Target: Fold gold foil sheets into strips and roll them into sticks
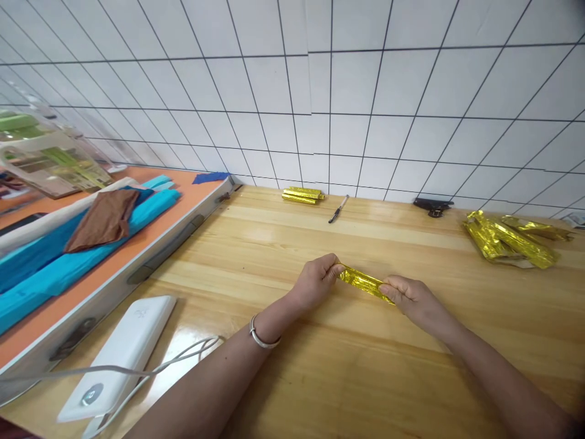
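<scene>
A narrow strip of folded gold foil is stretched between my two hands above the wooden table. My left hand, with a silver bangle on its wrist, pinches the strip's left end. The other end is gripped by my right hand, thumb on top. Near the wall lies a small stack of gold foil strips, and a pen rests to its right. At the far right sits a loose heap of gold foil pieces.
A black clip-like object lies by the tiled wall. On the left are a white power bank with a cable, and an orange-topped board bearing blue and brown cloth. A clear container with green parts stands behind.
</scene>
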`<state>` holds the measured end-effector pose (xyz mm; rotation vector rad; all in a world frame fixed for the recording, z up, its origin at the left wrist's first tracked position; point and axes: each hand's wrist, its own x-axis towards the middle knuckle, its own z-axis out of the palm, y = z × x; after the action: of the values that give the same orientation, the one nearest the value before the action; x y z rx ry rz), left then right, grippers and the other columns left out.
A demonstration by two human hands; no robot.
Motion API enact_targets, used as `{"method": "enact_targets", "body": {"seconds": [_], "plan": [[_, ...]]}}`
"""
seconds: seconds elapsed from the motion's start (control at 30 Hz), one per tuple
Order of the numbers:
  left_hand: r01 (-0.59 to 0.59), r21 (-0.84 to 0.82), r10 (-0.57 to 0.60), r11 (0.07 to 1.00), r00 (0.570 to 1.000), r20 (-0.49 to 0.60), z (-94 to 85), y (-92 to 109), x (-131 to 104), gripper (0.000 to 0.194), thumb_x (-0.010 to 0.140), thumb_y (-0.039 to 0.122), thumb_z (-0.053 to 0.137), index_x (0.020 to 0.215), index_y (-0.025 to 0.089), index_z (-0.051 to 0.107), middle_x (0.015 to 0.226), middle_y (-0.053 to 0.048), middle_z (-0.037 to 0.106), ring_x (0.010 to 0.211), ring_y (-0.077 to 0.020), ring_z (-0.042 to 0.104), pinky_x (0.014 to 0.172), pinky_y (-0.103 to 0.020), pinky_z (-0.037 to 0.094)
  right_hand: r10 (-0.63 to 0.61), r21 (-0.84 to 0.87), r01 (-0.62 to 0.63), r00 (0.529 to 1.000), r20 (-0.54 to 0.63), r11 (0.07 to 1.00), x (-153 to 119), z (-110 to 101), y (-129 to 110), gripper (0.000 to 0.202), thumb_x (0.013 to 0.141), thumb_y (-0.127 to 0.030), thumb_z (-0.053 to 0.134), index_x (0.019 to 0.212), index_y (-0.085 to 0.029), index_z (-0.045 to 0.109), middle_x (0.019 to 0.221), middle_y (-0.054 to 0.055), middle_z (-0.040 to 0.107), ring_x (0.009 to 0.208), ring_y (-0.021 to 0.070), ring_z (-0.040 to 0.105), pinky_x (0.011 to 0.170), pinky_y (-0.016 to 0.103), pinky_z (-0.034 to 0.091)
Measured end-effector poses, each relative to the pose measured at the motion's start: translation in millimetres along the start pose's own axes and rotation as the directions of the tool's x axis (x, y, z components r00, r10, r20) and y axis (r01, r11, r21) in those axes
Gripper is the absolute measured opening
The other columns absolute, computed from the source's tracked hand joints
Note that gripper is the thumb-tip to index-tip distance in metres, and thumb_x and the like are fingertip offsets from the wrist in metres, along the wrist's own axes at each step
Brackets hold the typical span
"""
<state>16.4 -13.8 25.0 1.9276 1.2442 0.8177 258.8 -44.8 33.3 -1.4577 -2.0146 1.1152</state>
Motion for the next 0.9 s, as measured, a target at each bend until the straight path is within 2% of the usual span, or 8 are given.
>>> {"method": "enact_targets", "body": {"seconds": [0.2,0.33,0.4,0.5,0.57,0.67,0.8,0.9], "plan": [[0.146,-0.203,-0.129,0.968,0.987,0.095,2.2,-11,1,0.032,0.087,0.040,0.044,0.065,0.017,0.045,0.052,0.005,0.045,0.049,-0.0075,0.040,0.049,-0.019,0.030,-0.005,0.108,0.002,1.000,0.023,0.994,5,4,1,0.035,0.088,-0.049,0.039,0.090,-0.019,0.056,0.075,-0.001,0.054,0.066,0.0127,0.048,0.059,0.024,0.038],[0.266,-0.452,-0.231,0.851,0.964,0.133,-0.8,-13,2,0.029,0.082,0.044,0.050,0.072,0.017,0.046,0.050,0.007,0.043,0.042,-0.0057,0.038,0.043,-0.017,0.028,0.024,0.089,-0.026,0.999,0.027,0.996,5,-2,4,0.047,0.089,-0.049,0.037,0.126,-0.021,0.043,0.082,0.002,0.060,0.063,0.0139,0.053,0.059,0.027,0.045],[0.299,-0.574,-0.269,0.762,0.953,0.138,-3.1,-12,3,0.027,0.079,0.043,0.055,0.078,0.018,0.047,0.052,0.007,0.044,0.041,-0.0052,0.038,0.041,-0.016,0.029,-0.060,-0.067,0.057,0.998,-0.033,0.996,5,-5,5,0.055,0.086,-0.049,0.043,0.134,-0.023,0.036,0.097,0.006,0.061,0.080,0.0185,0.058,0.071,0.033,0.048],[0.314,-0.679,-0.272,0.663,0.947,0.173,-4.6,-13,3,0.027,0.077,0.040,0.059,0.088,0.018,0.049,0.056,0.007,0.045,0.043,-0.0052,0.040,0.041,-0.015,0.032,-0.290,-0.380,0.221,0.948,-0.134,0.898,8,-6,5,0.057,0.080,-0.045,0.056,0.132,-0.028,0.039,0.124,0.008,0.051,0.112,0.0248,0.048,0.093,0.041,0.041],[0.340,-0.710,-0.268,0.616,0.939,0.217,-4.3,-15,3,0.026,0.077,0.037,0.060,0.092,0.018,0.050,0.057,0.007,0.045,0.044,-0.0049,0.039,0.039,-0.014,0.031,-0.425,-0.491,0.300,0.890,-0.165,0.818,11,-4,4,0.049,0.082,-0.038,0.057,0.128,-0.029,0.045,0.123,0.007,0.052,0.113,0.0236,0.047,0.096,0.041,0.039],[0.395,-0.714,-0.276,0.578,0.918,0.284,-5.0,-18,2,0.023,0.078,0.034,0.059,0.091,0.017,0.050,0.056,0.007,0.043,0.042,-0.0039,0.035,0.038,-0.014,0.028,-0.526,-0.485,0.397,0.835,-0.160,0.779,14,0,2,0.031,0.085,-0.029,0.053,0.116,-0.027,0.054,0.101,0.006,0.063,0.093,0.0192,0.056,0.086,0.035,0.044],[0.344,-0.628,-0.222,0.698,0.938,0.267,-14.6,-15,3,0.032,0.087,0.045,0.044,0.094,0.015,0.055,0.057,0.004,0.043,0.044,-0.0055,0.037,0.041,-0.017,0.030,-0.408,-0.348,0.312,0.878,-0.250,0.884,14,5,2,0.017,0.088,-0.032,0.047,0.093,-0.023,0.062,0.078,0.004,0.064,0.071,0.0169,0.057,0.067,0.030,0.046],[0.093,-0.393,-0.046,0.915,0.991,0.127,-23.1,-11,5,0.037,0.089,0.047,0.042,0.097,0.016,0.061,0.072,-0.001,0.052,0.065,-0.0102,0.049,0.059,-0.021,0.041,-0.230,-0.191,0.175,0.920,-0.317,0.966,14,7,5,0.022,0.088,-0.038,0.047,0.089,-0.022,0.062,0.077,0.002,0.063,0.068,0.0159,0.056,0.061,0.026,0.043]]}}
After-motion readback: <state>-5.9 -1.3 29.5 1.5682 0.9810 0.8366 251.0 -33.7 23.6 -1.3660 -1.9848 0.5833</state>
